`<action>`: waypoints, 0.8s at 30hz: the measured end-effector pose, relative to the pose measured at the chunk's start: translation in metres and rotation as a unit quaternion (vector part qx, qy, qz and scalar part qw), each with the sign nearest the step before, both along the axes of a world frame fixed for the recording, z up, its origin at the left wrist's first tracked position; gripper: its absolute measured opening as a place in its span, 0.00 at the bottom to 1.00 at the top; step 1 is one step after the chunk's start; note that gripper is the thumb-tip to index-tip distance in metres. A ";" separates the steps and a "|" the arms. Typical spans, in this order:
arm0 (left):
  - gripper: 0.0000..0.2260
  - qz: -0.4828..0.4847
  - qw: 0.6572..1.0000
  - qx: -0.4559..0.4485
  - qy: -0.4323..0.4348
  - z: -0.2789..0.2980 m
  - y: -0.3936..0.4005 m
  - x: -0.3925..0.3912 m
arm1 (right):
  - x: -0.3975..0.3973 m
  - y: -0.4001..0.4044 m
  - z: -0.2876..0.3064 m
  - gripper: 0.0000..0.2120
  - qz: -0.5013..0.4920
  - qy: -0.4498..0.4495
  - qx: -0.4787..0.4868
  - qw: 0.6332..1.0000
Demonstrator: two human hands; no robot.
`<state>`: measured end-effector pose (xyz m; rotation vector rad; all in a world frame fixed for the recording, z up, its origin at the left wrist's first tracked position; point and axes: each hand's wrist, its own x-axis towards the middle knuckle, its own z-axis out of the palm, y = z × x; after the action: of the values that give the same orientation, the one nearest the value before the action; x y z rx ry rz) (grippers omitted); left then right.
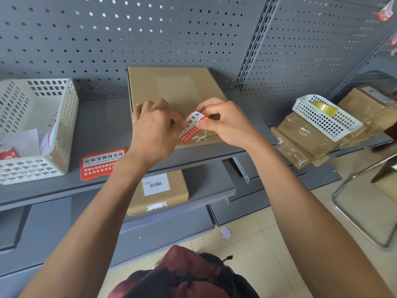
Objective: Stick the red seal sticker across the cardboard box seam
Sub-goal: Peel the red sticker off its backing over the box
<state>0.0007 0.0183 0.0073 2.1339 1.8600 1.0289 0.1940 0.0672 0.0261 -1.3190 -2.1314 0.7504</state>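
left basket (64,117): white perforated plastic, far left of the grey shelf (101,123); paper scraps and a bit of red inside.
sticker stack (102,163): red seal stickers with white text, flat on the shelf near its front edge, just right of the basket, apart from it.
left hand (153,134): back of hand faces camera, over the near-left part of the box; fingers curled in toward the sticker's left edge. Fingertips hidden by the hand itself, so can't tell whether they actually grip it.
cardboard box (176,89): flat, brown, lying on the shelf, far edge close to the pegboard (129,29); paler rectangular patch on top. White torn residue on the near edge.
red seal sticker (192,126): between the two hands, over the box's near edge, tilted, upper part curved up off the cardboard. Lower end looks down near the front edge; contact not clear.
right hand (225,123): thumb and forefinger pinched on the sticker's upper-right corner, other fingers curled.
lower box (159,192): second flat carton on the shelf below, white barcode label on top.
right basket (326,117): white mesh tray tilted on a pile of taped cartons (300,136); yellowish tape roll (323,108) inside.
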 end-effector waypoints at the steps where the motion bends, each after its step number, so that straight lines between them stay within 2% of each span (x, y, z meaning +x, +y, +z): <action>1: 0.07 0.000 1.000 0.000 -0.001 0.000 0.000 0.000 | 0.000 0.000 0.000 0.03 0.000 -0.002 0.000 1.000; 8: 0.06 -0.005 1.000 0.005 -0.006 0.000 0.000 -0.001 | 0.001 -0.003 -0.001 0.06 -0.012 0.048 -0.008 0.999; 13: 0.06 -0.010 1.000 0.014 -0.016 0.000 0.000 -0.001 | 0.001 -0.004 -0.001 0.24 -0.011 0.074 -0.023 0.997; 17: 0.06 -0.012 1.000 0.013 -0.018 -0.001 0.001 -0.002 | -0.001 -0.003 -0.004 0.13 0.004 0.005 0.020 1.000; 24: 0.06 -0.022 1.000 0.012 -0.018 -0.001 0.001 -0.004 | 0.000 -0.002 -0.004 0.08 -0.004 -0.004 0.005 1.000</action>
<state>-0.0030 0.0195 0.0063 2.1442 1.7847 1.0788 0.1941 0.0655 0.0220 -1.3256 -2.1327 0.7317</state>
